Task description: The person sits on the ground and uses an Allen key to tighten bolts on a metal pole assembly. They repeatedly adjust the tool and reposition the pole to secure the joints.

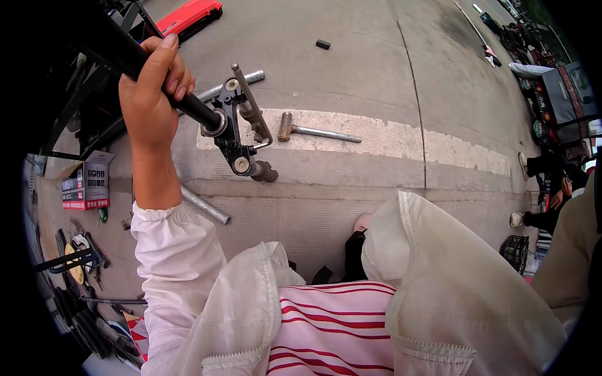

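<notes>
My left hand [153, 94] is wrapped round a black tube [199, 111], thumb along its top. At the tube's lower end is a metal collar and a black fork clamp [231, 141] with two round bolt heads. A thin metal rod [246, 94] and a bent piece sit beside the clamp, and a short grey stub [266, 172] sticks out below it. The tube's upper end runs into the dark upper left. A hammer [323, 133] with a rusty head lies on the ground right of the clamp. My right hand is out of the picture.
Metal pipes [205, 205] lie on the concrete near my left arm. Left are a printed cardboard box [86, 182] and scattered tools [88, 250]. A red case [191, 15] is at the back, a small black cylinder [323, 44] farther right. People and vehicles [567, 94] stand far right.
</notes>
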Motion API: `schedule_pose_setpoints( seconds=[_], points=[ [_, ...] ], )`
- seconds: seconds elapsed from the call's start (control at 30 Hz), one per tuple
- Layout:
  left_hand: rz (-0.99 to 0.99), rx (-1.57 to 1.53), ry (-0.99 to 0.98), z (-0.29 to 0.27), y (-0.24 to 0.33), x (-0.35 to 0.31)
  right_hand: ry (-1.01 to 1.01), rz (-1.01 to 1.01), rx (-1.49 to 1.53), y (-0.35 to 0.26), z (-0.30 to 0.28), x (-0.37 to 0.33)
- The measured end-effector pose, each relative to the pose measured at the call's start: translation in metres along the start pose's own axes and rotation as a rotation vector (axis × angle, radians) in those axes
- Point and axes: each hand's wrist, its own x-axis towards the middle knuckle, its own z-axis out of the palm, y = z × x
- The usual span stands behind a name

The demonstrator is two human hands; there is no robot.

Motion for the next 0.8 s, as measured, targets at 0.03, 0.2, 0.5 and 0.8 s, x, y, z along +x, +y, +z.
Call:
schedule_pose_setpoints(
  seconds=[0.03, 0.2, 0.5, 0.8],
  points=[
    [-0.002, -0.015, 0.002, 0.001, 0.000, -0.001, -0.033, 0.063, -0.029, 0.020, -0.007, -0.018],
    [0.018, 0.049, -0.005, 0.003, 0.001, -0.005, -0.194, 0.241, -0.072, 0.076, -0.010, -0.083],
    [0.000, -0.030, 0.038, 0.007, 0.008, -0.003, -0.301, 0.221, -0.017, 0.074, 0.019, -0.090],
    [-0.018, 0.010, 0.026, 0.009, -0.001, -0.006, -0.394, 0.218, -0.053, 0.074, 0.028, -0.060]
  ],
)
